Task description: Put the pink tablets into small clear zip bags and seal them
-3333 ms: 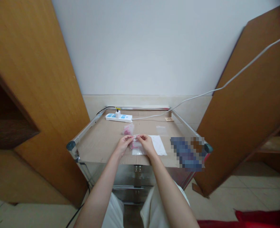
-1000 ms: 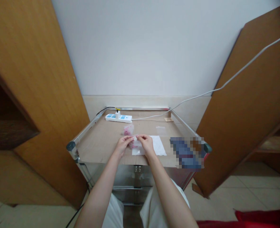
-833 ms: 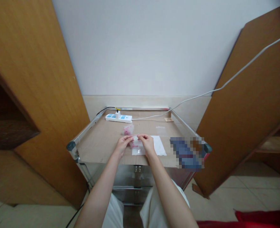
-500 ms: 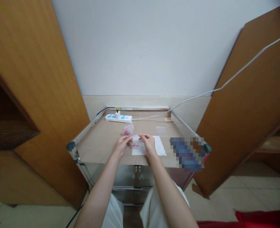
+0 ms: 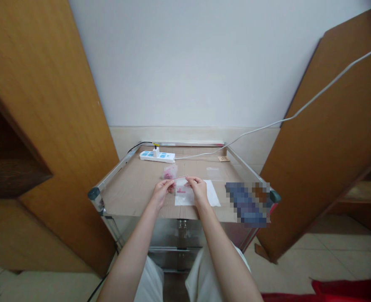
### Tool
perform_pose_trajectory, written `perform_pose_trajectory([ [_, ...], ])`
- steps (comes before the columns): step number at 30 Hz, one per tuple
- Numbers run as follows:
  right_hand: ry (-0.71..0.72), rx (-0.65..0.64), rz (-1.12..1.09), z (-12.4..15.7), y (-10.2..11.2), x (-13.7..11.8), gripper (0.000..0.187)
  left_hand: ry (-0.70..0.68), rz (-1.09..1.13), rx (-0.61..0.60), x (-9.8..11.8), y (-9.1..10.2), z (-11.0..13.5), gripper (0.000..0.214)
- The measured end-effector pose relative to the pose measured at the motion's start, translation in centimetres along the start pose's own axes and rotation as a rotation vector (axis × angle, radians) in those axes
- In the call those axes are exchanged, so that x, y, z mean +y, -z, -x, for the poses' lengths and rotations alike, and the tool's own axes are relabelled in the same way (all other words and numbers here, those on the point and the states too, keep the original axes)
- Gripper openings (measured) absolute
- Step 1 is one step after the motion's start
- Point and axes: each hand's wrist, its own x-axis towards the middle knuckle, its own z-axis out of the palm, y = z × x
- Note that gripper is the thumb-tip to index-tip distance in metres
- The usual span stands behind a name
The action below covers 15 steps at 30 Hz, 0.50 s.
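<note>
Between my two hands a small clear zip bag (image 5: pixel 181 183) is stretched by its pink-edged top. My left hand (image 5: pixel 162 193) pinches one end of that edge, and my right hand (image 5: pixel 198 189) pinches the other. Small pink pieces (image 5: pixel 181 191) show below the edge; whether they lie inside the bag or on the white sheet behind it, I cannot tell. The white sheet (image 5: pixel 212 195) lies flat under my right hand. Just beyond my left hand sits another clear bag (image 5: pixel 170 171) filled with pink pieces. A flat clear bag (image 5: pixel 213 173) lies farther back to the right.
A cardboard-covered cart top (image 5: pixel 125 193) with raised metal rails carries everything. At its back left stands a white power strip (image 5: pixel 157 156) with a plug; its white cable (image 5: pixel 264 126) runs up right. A blurred blue item (image 5: pixel 245 205) lies at right. Wooden cabinets flank the cart.
My right hand has shifted slightly to the right, and the bag's top edge is drawn straighter between the hands. My left hand stays almost in place.
</note>
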Motion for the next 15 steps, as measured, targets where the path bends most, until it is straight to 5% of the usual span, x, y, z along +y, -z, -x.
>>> perform_pose_trajectory([
  [15,0.082,-0.017,-0.12,-0.3,0.6,-0.8,0.03,-0.026,-0.199,-0.154,0.5,-0.9,0.9,0.026],
])
